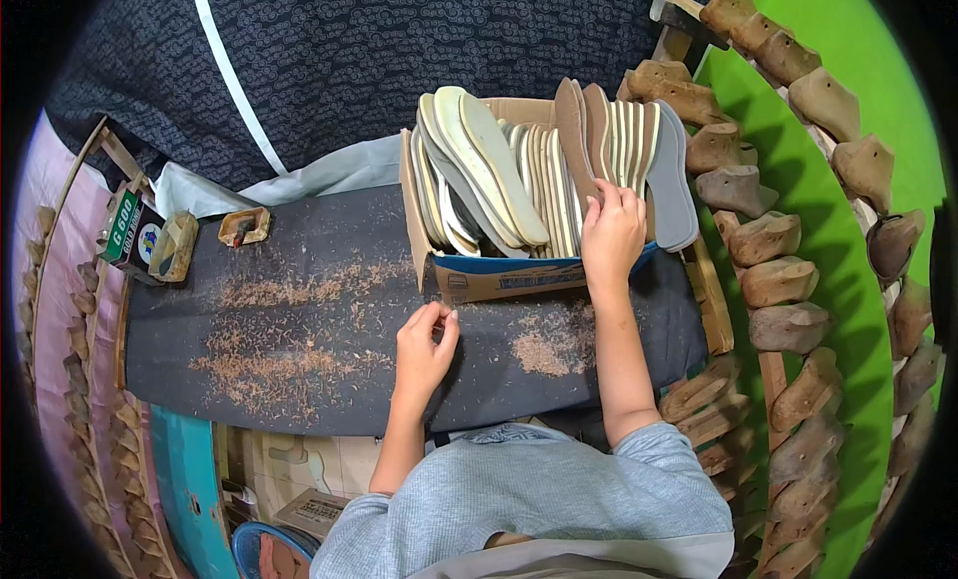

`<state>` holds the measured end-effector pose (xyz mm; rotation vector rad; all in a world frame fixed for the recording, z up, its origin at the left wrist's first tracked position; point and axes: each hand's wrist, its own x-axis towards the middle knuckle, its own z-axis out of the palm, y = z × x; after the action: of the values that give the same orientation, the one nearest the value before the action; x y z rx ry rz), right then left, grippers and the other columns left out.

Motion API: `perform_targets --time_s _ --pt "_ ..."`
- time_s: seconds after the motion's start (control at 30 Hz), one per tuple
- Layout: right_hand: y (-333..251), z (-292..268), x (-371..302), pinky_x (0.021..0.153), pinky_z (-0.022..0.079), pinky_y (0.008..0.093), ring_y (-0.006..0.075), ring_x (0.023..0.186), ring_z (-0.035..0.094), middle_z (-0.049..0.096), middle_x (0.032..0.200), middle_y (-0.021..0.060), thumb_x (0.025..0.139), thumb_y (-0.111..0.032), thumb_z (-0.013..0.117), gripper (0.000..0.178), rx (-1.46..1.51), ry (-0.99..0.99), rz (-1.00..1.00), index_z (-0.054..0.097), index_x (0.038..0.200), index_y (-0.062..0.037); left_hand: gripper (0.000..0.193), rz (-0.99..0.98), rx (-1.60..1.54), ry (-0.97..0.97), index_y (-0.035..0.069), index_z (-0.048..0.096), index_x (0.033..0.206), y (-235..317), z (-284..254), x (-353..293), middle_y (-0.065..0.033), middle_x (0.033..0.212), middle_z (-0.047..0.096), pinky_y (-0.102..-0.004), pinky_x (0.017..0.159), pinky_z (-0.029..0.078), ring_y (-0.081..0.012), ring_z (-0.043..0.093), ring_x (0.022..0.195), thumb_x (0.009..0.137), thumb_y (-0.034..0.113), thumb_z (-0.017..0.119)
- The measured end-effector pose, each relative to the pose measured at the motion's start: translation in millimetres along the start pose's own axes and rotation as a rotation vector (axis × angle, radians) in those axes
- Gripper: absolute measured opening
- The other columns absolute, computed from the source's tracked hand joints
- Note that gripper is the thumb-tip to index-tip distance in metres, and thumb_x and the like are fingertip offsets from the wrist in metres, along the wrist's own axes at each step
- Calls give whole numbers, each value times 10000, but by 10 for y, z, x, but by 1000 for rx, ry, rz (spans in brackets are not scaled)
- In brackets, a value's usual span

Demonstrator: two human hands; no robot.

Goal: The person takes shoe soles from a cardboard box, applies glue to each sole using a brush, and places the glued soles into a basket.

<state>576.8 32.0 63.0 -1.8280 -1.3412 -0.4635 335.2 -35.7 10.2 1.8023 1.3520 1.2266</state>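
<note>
I see my right hand (611,235) reaching into the cardboard box (499,278), fingertips pinching one of the insoles (539,170) – flat, pale cream and tan soles packed upright on edge, a grey one at the far right; my left hand (424,344) rests on the dark mat (299,329), fingers loosely curled – sawdust scattered around

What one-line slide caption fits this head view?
Right hand reaches among upright shoe insoles in a cardboard box; left hand rests on the shavings-strewn dark worktop.
</note>
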Motion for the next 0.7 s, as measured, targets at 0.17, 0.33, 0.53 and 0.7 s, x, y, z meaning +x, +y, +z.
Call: perform_targets --time_s 0.17,0.33,0.53,0.7 --pt "8 -39 0 830 410 391 245 951 532 577 917 48 776 -101 637 249 -110 47 -34 647 1024 -115 116 2 -2 -1 -28 546 789 -5 10 -25 -139 710 563 -305 587 458 -221 566 601 838 69 586" --pt "-55 -121 33 806 408 394 246 934 545 569 902 58 760 -93 642 245 -168 -22 0 645 1004 -112 121 -1 21 12 -30 547 787 -20 -19 -62 -140 712 565 -303 586 458 -221 566 602 840 71 586" --pt "-99 -126 34 783 408 397 253 908 559 573 904 66 747 -103 643 167 -220 -27 -1 610 910 -100 127 -9 14 18 -29 551 784 -62 -53 -120 -141 713 568 -303 586 456 -224 563 599 843 79 585" --pt "-109 -59 -12 767 410 417 250 908 562 576 903 68 760 -143 630 128 -274 -71 -16 586 871 -98 131 -9 20 17 -27 550 778 -64 -69 -143 -139 711 570 -305 585 456 -225 564 599 844 81 586"
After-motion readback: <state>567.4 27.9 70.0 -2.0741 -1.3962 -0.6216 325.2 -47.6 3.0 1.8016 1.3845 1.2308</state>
